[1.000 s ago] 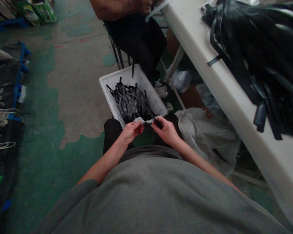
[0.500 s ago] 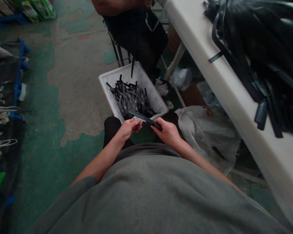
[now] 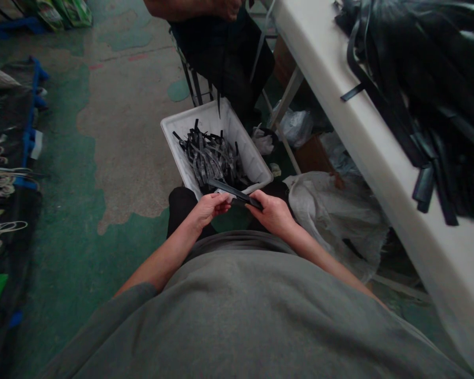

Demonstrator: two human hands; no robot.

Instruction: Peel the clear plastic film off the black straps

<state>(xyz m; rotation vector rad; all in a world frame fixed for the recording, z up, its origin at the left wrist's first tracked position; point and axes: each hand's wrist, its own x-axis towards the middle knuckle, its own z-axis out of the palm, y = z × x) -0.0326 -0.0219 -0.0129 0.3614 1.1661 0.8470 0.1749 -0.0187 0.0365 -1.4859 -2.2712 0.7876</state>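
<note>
The right hand [image 3: 274, 211] has fingers closed on a flat black plastic-like strip [image 3: 231, 189] by the white rectangular bin [image 3: 195, 109], the left hand [image 3: 206, 211] bends its fingers beside it, grip unclear, and this two-handed step seems to need steady holding.

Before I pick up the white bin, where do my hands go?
Probably best: one hand on each long side of the white bin, fingers under the rim, coming from outside. The rim sticks out like a lip, and the black strips fill the middle. The near end sits close to the knees, so it looks harder to grab.
</note>
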